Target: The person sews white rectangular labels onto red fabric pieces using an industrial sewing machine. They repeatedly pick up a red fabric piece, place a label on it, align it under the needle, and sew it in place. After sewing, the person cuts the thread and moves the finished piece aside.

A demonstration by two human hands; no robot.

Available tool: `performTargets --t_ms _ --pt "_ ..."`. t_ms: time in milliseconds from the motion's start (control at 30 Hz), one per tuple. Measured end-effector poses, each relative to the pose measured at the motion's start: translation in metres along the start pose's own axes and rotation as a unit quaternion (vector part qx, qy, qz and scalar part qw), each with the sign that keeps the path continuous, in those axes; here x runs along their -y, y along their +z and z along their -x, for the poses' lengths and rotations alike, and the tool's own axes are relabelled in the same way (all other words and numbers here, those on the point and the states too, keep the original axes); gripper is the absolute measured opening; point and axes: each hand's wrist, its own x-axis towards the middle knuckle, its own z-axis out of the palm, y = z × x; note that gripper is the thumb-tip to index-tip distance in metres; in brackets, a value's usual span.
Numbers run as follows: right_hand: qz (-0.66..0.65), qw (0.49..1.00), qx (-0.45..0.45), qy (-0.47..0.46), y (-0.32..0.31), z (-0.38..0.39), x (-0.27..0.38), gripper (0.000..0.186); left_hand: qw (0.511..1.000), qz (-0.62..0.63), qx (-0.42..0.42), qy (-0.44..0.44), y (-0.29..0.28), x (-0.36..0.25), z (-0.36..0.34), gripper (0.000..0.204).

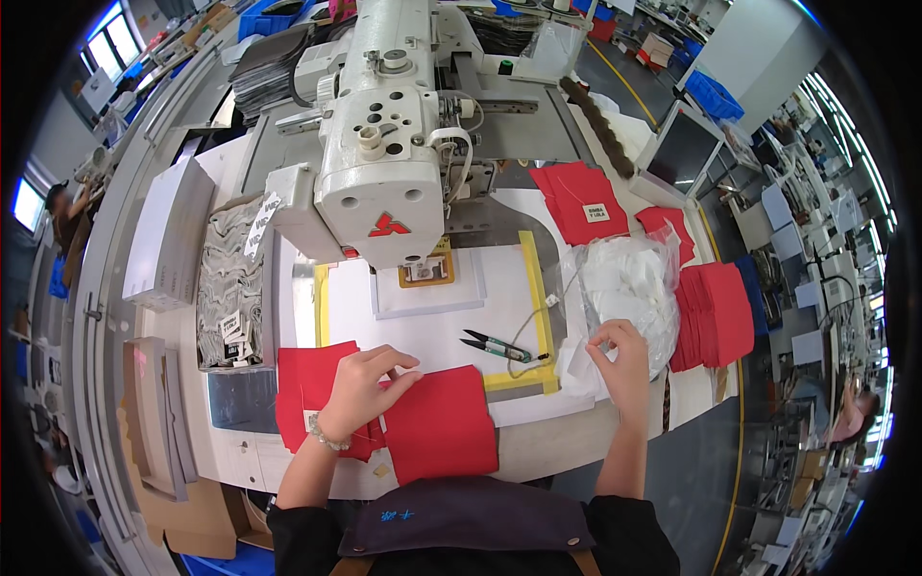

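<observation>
My left hand [363,389] hovers over red fabric pieces [319,376] at the table's front edge, thumb and fingertips apart, holding nothing I can see. Another red fabric piece [444,427] lies flat just right of it. My right hand [624,360] is raised beside a clear bag of white pieces [629,288], its thumb and forefinger pinched close. Whether something small is between them I cannot make out; a white scrap [579,367] shows right beside the thumb. Thread snips [497,346] lie between my hands. Behind them, a white sewing machine head [379,182] stands over a framed label [425,271].
A box of folded woven labels [230,278] and a long white box [171,235] stand on the left. Red fabric stacks lie at the back right [581,204] and far right [713,312]. Yellow tape [538,307] edges the work plate. A dark screen [680,149] stands behind.
</observation>
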Motion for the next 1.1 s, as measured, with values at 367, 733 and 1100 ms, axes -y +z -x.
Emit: performTargets --t_ms 367,733,1100 --pt "-0.223 0.964 0.139 -0.028 0.1 0.0 0.085 0.008 0.918 0.334 -0.056 -0.204 0.054 -0.005 -0.011 0.032" --pt "-0.378 0.898 0.204 -0.099 0.14 -0.05 0.065 0.013 0.919 0.36 -0.057 -0.154 0.035 0.045 -0.029 0.02" --pt "-0.042 0.952 0.083 -0.293 0.157 -0.089 0.035 0.014 0.98 -0.12 0.125 0.096 0.04 0.06 -0.042 0.065"
